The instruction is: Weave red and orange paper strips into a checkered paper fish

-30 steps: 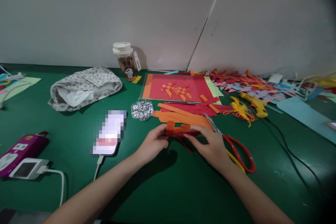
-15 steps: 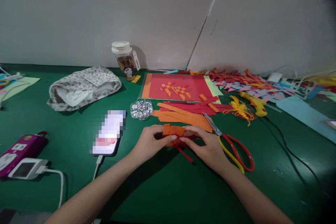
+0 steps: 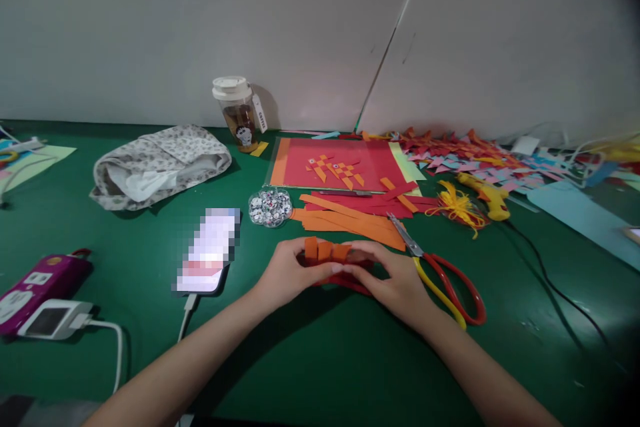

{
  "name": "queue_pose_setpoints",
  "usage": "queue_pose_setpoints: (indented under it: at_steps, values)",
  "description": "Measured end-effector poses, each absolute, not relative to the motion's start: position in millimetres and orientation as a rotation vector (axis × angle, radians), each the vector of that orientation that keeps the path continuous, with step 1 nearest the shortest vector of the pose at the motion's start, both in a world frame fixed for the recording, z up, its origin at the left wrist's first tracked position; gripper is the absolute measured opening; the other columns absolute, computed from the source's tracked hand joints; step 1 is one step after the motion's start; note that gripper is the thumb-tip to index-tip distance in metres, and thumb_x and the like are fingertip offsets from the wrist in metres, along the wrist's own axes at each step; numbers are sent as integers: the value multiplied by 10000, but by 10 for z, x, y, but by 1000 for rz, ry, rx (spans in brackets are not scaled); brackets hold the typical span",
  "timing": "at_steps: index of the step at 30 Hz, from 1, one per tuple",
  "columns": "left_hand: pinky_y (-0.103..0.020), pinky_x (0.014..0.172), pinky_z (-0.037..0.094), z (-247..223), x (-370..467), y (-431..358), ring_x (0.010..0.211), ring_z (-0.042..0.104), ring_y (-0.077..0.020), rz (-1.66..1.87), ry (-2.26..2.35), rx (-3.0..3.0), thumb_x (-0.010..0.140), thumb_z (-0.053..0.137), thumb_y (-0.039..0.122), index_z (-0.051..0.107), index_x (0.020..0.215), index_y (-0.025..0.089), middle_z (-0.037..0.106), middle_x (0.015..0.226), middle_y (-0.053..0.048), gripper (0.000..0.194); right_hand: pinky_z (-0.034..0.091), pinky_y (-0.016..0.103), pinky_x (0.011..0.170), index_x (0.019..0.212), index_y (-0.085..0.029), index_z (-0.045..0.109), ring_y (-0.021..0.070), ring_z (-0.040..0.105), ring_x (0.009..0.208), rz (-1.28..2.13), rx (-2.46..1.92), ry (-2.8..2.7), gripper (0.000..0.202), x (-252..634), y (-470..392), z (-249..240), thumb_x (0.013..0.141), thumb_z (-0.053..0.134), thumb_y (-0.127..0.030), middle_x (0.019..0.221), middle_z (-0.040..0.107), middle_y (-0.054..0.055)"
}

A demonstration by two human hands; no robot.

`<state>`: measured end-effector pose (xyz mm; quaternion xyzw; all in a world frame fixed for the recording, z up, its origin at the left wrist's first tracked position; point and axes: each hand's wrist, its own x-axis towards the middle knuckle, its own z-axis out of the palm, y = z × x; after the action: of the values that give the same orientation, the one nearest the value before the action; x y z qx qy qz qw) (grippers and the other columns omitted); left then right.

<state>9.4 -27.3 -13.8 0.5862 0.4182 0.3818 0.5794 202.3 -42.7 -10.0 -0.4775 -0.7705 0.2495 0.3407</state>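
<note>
Between my two hands is a small piece of interlaced orange and red paper strips [image 3: 325,251], held just above the green table. My left hand [image 3: 287,275] grips its left side, thumb in front and fingers behind. On the other side my right hand [image 3: 393,278] pinches it the same way, and the two thumb tips nearly meet. Fingers cover part of the red strips. Scissors [image 3: 435,273] with red and yellow handles lie right beside my right hand. Behind the hands are loose orange strips [image 3: 350,223] and red strips [image 3: 345,203].
Two woven paper fish [image 3: 346,175] lie on red sheets [image 3: 295,170]. Nearby are a bag of googly eyes [image 3: 270,207], a phone [image 3: 210,250], a cup [image 3: 237,113], a patterned cloth pouch [image 3: 165,160], yellow raffia [image 3: 456,207], a corded glue gun [image 3: 487,197] and a power strip [image 3: 43,287].
The paper piece has been tilted, so its orange strip ends now stand up separately. The red strip end that hung toward me no longer sticks out. Both hands stay nearly in place.
</note>
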Motion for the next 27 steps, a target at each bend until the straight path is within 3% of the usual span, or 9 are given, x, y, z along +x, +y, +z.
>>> queue_pose_setpoints:
  at_steps: [11,16,21,27]
  values:
    - [-202,520,358,-94,43,-263,562,463,-92,869,1059,1453,746,657,385,659,753,131,566,631,8,254,507,256,823,1130,-273,530,131,668,843,723,-1218,-2004,332,2031,-422,-111,814,609,-209,885,707,-20]
    - [-218,561,415,-114,71,-283,609,528,-118,822,1070,1419,673,714,369,657,837,145,620,706,-5,284,518,245,784,1119,-260,539,129,666,814,688,-1202,-2022,313,2034,-432,-110,817,598,-203,865,699,-12]
    - [-247,620,447,-158,75,-283,684,596,-155,786,1032,1449,755,631,335,702,808,148,679,769,-41,207,512,244,792,1139,-264,530,123,664,812,711,-1196,-2022,334,2030,-435,-102,821,578,-174,858,699,-19]
    - [-245,642,457,-122,62,-268,714,611,-158,827,999,1386,744,655,298,700,795,142,687,792,-50,171,515,274,780,1104,-261,559,146,665,794,673,-1247,-1964,321,2052,-433,-62,792,630,-239,836,700,-10]
